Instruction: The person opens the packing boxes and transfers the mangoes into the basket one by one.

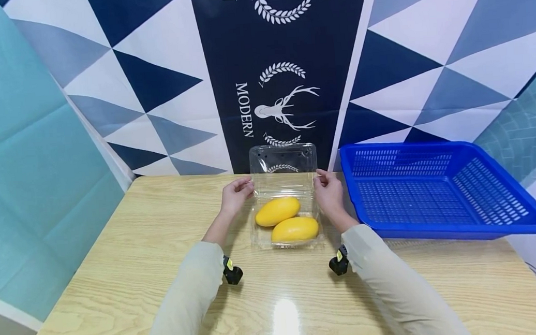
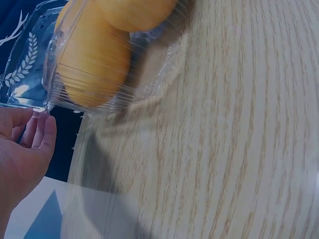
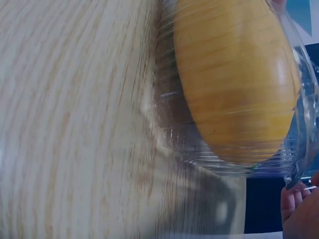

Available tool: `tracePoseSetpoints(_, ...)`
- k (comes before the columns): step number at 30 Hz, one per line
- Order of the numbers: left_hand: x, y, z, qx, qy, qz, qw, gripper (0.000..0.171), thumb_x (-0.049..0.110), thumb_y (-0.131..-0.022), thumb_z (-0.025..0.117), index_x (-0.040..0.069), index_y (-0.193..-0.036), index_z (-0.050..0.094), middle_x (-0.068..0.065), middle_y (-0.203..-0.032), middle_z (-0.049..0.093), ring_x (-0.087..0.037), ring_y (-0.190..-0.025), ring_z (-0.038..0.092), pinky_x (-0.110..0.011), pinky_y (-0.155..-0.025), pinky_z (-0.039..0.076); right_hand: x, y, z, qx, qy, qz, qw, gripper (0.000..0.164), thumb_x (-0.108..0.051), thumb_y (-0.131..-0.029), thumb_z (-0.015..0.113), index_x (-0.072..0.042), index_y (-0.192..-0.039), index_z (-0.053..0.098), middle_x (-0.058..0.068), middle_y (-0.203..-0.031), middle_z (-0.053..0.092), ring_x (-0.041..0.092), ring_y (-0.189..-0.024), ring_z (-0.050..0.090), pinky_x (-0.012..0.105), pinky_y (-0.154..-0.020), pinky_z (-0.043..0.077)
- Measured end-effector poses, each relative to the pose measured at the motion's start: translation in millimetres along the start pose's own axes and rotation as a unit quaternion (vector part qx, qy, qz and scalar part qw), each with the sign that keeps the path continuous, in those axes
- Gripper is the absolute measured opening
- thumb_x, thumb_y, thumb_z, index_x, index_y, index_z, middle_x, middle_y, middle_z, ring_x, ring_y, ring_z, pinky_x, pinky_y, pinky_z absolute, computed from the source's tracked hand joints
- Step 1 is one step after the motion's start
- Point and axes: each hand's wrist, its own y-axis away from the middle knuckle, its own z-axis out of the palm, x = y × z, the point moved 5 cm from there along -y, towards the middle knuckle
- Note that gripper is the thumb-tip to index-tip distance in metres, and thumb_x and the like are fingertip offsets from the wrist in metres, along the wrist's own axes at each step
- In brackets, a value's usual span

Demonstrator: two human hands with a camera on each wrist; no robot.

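Observation:
A clear plastic clamshell box (image 1: 264, 244) lies on the table with its hinged lid (image 1: 284, 183) raised at the back. Two yellow mangoes, one behind (image 1: 278, 211) and one in front (image 1: 294, 230), rest in its base. My left hand (image 1: 236, 195) pinches the lid's left edge between thumb and fingers. On the opposite side, my right hand (image 1: 329, 193) pinches the lid's right edge. The left wrist view shows fingertips (image 2: 49, 132) at the lid edge near the hinge. A mango (image 3: 237, 84) behind the ribbed plastic wall fills much of the right wrist view.
To the right stands a blue plastic basket (image 1: 354, 192) with perforated walls, close by my right forearm. The light wooden table (image 1: 116, 271) ends at a patterned wall covering (image 1: 283, 47) behind the box. A teal sheet (image 1: 29, 153) hangs on the left.

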Motion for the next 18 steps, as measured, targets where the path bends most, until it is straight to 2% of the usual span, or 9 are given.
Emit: tracePoseSetpoints(18, -8.1, -1.1, 1.5, 0.0, -0.017, -0.019, 0.9997, 0.035, -0.003, -0.089, 0.056, -0.008, -0.123, 0.055, -0.027, -0.113, 0.06, -0.004, -0.076, 0.058, -0.025, -0.08, 0.057, 5.9, -2.0, 2.1, -0.004, 0.031, -0.002, 1.0, 0.035, -0.006, -0.09, 0.048, 0.004, -0.123, 0.058, 0.02, -0.095, 0.06, 0.023, -0.084, 0.051, 0.02, -0.067, 0.039)
